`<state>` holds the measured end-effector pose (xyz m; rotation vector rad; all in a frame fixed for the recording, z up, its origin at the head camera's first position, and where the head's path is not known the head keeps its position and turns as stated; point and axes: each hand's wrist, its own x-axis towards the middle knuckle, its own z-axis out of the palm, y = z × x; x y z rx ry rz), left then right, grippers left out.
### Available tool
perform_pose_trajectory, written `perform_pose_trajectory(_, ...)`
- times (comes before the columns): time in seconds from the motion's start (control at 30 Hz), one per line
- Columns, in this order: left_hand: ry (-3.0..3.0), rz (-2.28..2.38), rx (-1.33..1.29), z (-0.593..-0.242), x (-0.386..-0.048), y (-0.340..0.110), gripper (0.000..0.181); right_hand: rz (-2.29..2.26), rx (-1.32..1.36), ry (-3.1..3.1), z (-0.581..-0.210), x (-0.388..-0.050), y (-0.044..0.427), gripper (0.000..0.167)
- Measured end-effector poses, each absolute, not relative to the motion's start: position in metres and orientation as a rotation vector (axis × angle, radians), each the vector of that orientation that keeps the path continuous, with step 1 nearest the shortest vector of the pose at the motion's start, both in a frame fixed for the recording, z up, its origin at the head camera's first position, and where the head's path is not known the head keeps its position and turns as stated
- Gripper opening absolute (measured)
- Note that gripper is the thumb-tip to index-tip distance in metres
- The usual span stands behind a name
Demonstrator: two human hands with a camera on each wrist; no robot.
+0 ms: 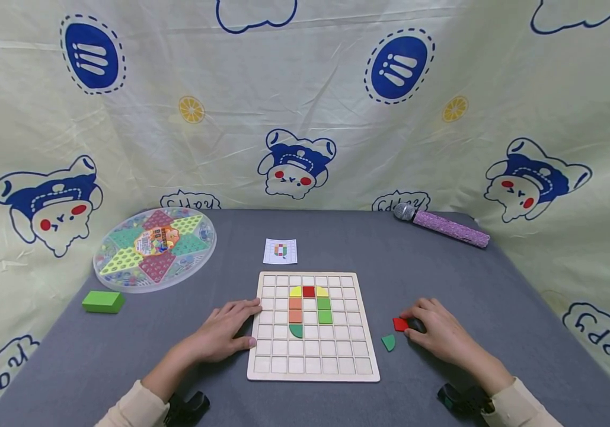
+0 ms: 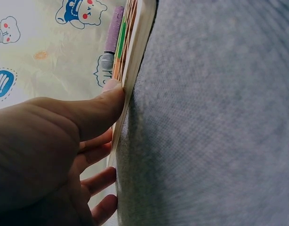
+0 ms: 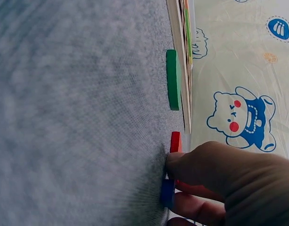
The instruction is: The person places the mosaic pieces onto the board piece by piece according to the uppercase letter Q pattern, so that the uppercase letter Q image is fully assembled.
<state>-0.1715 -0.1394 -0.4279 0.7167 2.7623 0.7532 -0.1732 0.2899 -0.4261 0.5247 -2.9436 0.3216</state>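
Note:
A pale wooden grid board (image 1: 312,365) lies on the grey cloth. On it are yellow rounded pieces, a red square (image 1: 308,292), two orange squares (image 1: 295,316), two light green squares (image 1: 325,317) and a dark green quarter-round (image 1: 296,331). My left hand (image 1: 230,329) rests at the board's left edge, thumb and fingertips touching it, fingers loosely extended. Right of the board, thumb and index finger of my right hand (image 1: 435,329) pinch a loose red piece (image 3: 175,141). Beside it, partly under the hand, is a dark blue piece (image 3: 168,192). A loose green quarter-round (image 1: 388,343) lies nearby.
Behind the board lies a small printed pattern card (image 1: 280,259). At the back left is a round Chinese checkers set (image 1: 155,249), with a green block (image 1: 103,302) in front. A purple glittery microphone (image 1: 451,229) lies at the back right. A printed curtain (image 1: 305,77) hangs behind.

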Motion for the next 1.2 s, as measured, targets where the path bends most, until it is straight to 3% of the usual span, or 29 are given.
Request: perform_pose_trajectory(1.2, 2.773, 0.758, 0.739, -0.429, -0.171, -0.139, 0.059, 0.346, 0.597, -2.874, -0.414, -0.169, 0.271, 0.019)
